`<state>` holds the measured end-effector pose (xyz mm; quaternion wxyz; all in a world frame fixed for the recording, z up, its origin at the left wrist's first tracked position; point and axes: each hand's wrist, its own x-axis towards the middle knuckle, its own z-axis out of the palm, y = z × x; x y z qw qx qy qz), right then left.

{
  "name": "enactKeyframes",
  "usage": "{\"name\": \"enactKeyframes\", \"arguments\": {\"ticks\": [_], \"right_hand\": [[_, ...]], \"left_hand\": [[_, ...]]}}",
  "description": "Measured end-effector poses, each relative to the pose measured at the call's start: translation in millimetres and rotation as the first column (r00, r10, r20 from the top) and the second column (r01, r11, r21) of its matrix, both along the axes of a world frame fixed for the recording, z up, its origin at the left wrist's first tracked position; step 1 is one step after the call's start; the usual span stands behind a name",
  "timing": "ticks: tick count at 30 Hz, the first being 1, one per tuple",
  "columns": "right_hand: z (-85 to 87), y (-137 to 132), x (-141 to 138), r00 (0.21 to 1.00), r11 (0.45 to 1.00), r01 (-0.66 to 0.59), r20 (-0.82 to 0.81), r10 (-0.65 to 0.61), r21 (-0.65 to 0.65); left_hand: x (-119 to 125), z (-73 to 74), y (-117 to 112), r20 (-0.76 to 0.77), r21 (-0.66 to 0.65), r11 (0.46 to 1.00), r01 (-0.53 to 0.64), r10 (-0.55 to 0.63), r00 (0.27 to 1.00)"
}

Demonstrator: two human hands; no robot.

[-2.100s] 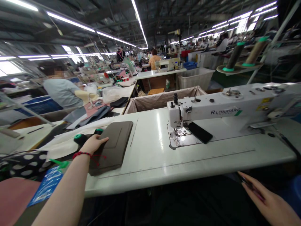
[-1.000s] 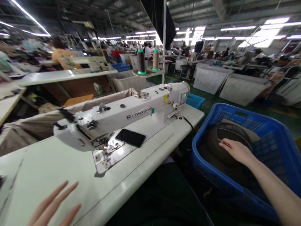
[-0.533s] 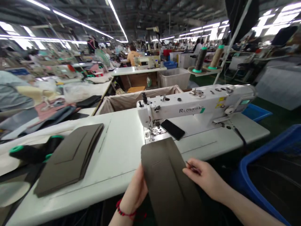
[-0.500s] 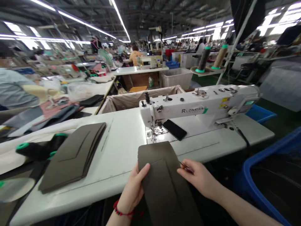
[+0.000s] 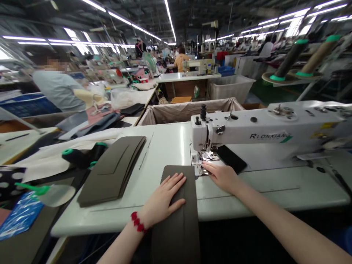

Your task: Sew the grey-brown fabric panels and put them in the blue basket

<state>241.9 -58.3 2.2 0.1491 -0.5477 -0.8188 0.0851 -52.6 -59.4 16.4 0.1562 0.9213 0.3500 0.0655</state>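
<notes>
A long dark olive fabric panel (image 5: 189,205) with a stitched line lies over the table's front edge, its lower end hanging down. My left hand (image 5: 167,198), with a red bracelet at its wrist, rests flat on the panel, fingers apart. To the right, my right hand (image 5: 221,176) reaches to the needle plate of the white sewing machine (image 5: 242,128). Its fingertips are close together beside the presser foot (image 5: 207,156); whatever they pinch is too small or hidden to make out. No snips show in it now. A black phone (image 5: 231,159) lies just beyond that hand.
A stack of olive panels (image 5: 112,168) lies on the left of the white table (image 5: 154,176). Black thread cones (image 5: 79,156) and a green-nozzled bottle (image 5: 55,194) are further left. Behind stands a cloth-lined bin (image 5: 167,112). A person in light blue (image 5: 59,88) sits at the left.
My left hand has gone from gripping the panel's edge to lying flat on it. The panel has shifted onto the table. My right hand has moved from the panel's edge to the needle area.
</notes>
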Motion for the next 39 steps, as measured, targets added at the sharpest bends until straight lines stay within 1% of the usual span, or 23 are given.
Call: {"name": "enactKeyframes", "arguments": {"ticks": [3,5,8,11,20,26,33,36,39], "right_hand": [[-6.5,-4.8,5.3,0.999,0.999,0.026,0.02,-0.027,0.028],[-9.5,-5.4,5.7,0.999,0.998,0.035,0.027,-0.037,0.045],[-12.0,-3.7,4.9,0.999,0.998,0.03,0.027,-0.032,0.051],[-13.1,-2.1,5.0,0.999,0.999,0.025,0.031,-0.026,0.048],[-11.7,-0.7,5.8,1.0,0.999,0.018,0.024,-0.019,0.03],[-11.1,-0.2,5.3,0.998,0.999,0.019,0.051,-0.02,0.026],[-10.5,-0.3,4.9,0.997,0.999,0.033,0.065,-0.036,0.035],[-10.3,-0.5,5.4,0.998,0.999,0.025,0.061,-0.027,0.043],[-10.1,-0.6,6.1,0.998,0.999,0.015,0.056,-0.017,0.041]], "left_hand": [[19.1,6.8,14.9,-0.005,0.031,0.999,0.012,-0.012,1.0],[32.6,8.4,26.0,0.0,0.043,0.999,0.019,-0.02,1.0],[48.8,6.7,38.1,0.018,0.052,0.998,0.045,-0.046,0.999],[57.0,3.4,41.9,0.035,0.05,0.996,0.069,-0.071,0.997],[57.3,1.5,41.7,0.053,0.034,0.997,0.07,-0.071,0.996],[57.7,0.4,42.5,0.055,0.041,0.997,0.066,-0.068,0.996],[57.7,0.1,46.9,0.008,0.051,0.997,0.066,-0.067,0.998],[56.4,-0.6,48.0,0.009,0.05,0.995,0.088,-0.089,0.996],[54.6,-1.3,48.0,0.021,0.054,0.989,0.14,-0.142,0.99]]}}
